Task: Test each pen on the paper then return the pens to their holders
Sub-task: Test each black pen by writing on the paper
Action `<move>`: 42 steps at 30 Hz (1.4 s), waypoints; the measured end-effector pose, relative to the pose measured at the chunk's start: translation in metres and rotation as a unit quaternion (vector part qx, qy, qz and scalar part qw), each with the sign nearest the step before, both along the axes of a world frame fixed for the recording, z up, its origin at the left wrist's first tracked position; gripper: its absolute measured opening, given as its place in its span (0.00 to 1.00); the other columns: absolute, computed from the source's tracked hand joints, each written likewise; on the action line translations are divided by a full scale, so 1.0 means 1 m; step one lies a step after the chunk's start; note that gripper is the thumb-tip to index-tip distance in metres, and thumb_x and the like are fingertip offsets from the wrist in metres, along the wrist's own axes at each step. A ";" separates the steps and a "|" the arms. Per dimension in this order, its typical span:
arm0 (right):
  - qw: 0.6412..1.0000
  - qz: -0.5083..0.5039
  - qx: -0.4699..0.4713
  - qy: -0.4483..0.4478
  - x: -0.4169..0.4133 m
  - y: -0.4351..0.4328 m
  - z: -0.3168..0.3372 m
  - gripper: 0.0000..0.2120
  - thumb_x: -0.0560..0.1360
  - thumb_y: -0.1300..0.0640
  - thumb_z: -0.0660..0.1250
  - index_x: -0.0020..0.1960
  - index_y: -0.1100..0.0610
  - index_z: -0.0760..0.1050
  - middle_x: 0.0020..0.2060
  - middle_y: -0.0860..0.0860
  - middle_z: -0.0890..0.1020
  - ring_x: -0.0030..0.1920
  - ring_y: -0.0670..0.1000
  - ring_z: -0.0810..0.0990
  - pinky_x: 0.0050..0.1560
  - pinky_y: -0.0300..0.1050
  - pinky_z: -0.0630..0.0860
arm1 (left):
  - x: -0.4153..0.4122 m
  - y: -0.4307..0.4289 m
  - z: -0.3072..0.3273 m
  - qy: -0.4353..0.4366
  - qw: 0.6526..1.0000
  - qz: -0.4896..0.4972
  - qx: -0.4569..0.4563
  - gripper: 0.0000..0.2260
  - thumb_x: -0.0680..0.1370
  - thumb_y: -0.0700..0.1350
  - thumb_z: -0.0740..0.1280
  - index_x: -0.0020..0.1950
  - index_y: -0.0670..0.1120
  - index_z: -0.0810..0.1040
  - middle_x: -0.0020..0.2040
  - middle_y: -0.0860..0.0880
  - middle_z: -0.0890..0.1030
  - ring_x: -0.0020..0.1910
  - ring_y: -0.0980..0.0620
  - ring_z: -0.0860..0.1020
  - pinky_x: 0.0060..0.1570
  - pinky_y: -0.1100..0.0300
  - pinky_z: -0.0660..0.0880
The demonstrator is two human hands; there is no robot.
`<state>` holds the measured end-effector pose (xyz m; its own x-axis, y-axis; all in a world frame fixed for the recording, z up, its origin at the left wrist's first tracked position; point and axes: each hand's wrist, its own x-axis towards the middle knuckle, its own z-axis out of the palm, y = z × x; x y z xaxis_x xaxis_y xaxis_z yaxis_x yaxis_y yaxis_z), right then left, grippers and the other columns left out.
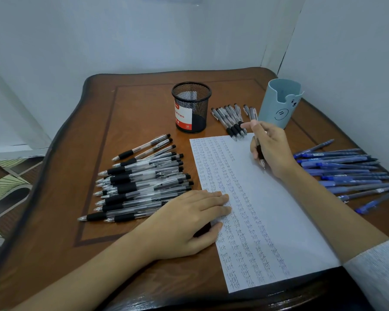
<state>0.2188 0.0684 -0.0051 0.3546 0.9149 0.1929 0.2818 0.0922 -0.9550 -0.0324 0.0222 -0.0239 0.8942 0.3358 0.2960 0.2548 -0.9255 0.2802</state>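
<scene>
While left hand (189,218) flattens paper (267,209), right hand (272,147) pinches pen (259,153).

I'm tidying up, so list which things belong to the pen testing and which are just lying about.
Job: paper, pen held by right hand, left hand on paper, black pens, blue pens, mesh holder, blue holder.
Bystanders: table, patterned floor.

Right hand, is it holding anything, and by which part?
Yes: the right hand pinches a black pen by its dark rubber grip, near the tip. The left hand holds nothing; it rests flat on the paper.
</scene>
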 end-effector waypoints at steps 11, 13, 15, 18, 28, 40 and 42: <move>0.995 -0.012 -0.011 0.095 0.002 -0.001 0.006 0.12 0.81 0.52 0.60 0.56 0.53 0.80 0.21 0.48 0.68 0.23 0.45 0.63 0.24 0.37 0.63 | 0.000 0.000 0.000 -0.001 1.000 0.001 0.000 0.15 0.80 0.47 0.62 0.64 0.44 0.78 0.65 0.48 0.78 0.67 0.54 0.72 0.68 0.59 0.67; 0.995 -0.032 -0.006 0.096 0.003 -0.001 0.007 0.08 0.79 0.53 0.64 0.53 0.51 0.82 0.21 0.48 0.68 0.23 0.44 0.64 0.25 0.35 0.64 | 0.000 0.000 0.001 0.000 1.000 0.001 -0.001 0.15 0.80 0.48 0.62 0.64 0.44 0.78 0.65 0.48 0.77 0.67 0.54 0.72 0.68 0.59 0.66; 0.998 -0.041 -0.007 0.055 0.006 0.003 0.008 0.09 0.78 0.54 0.66 0.54 0.55 0.81 0.20 0.47 0.69 0.21 0.43 0.64 0.24 0.33 0.64 | 0.000 0.000 0.002 0.001 1.000 0.000 -0.001 0.15 0.80 0.47 0.62 0.64 0.44 0.78 0.65 0.48 0.77 0.67 0.54 0.72 0.69 0.61 0.65; 0.998 -0.031 -0.038 -0.035 0.011 0.017 0.009 0.10 0.79 0.59 0.63 0.55 0.63 0.79 0.23 0.50 0.69 0.22 0.44 0.63 0.25 0.36 0.61 | 0.000 0.000 0.001 0.004 1.000 0.001 -0.004 0.15 0.80 0.47 0.62 0.64 0.45 0.78 0.65 0.48 0.77 0.67 0.55 0.72 0.70 0.62 0.63; 0.960 -0.061 -0.056 -0.268 0.014 0.089 0.014 0.12 0.77 0.62 0.65 0.43 0.73 0.79 0.29 0.56 0.72 0.29 0.48 0.65 0.29 0.27 0.64 | -0.002 0.003 -0.002 -0.004 1.000 -0.001 0.012 0.15 0.80 0.49 0.62 0.65 0.47 0.77 0.66 0.51 0.77 0.68 0.56 0.71 0.69 0.60 0.66; 0.939 -0.098 -0.016 -0.331 0.005 0.089 0.002 0.10 0.76 0.58 0.69 0.56 0.60 0.80 0.50 0.56 0.78 0.44 0.47 0.74 0.43 0.34 0.69 | -0.001 0.002 -0.003 -0.006 1.000 -0.001 0.024 0.14 0.80 0.48 0.62 0.63 0.46 0.78 0.65 0.50 0.77 0.67 0.54 0.72 0.69 0.60 0.66; 0.941 -0.083 0.017 -0.328 -0.003 0.076 0.006 0.04 0.75 0.60 0.69 0.50 0.57 0.81 0.45 0.52 0.77 0.39 0.43 0.73 0.38 0.30 0.64 | -0.001 0.001 -0.003 -0.007 1.000 0.001 0.023 0.15 0.80 0.48 0.62 0.64 0.46 0.78 0.66 0.49 0.77 0.67 0.54 0.72 0.69 0.59 0.66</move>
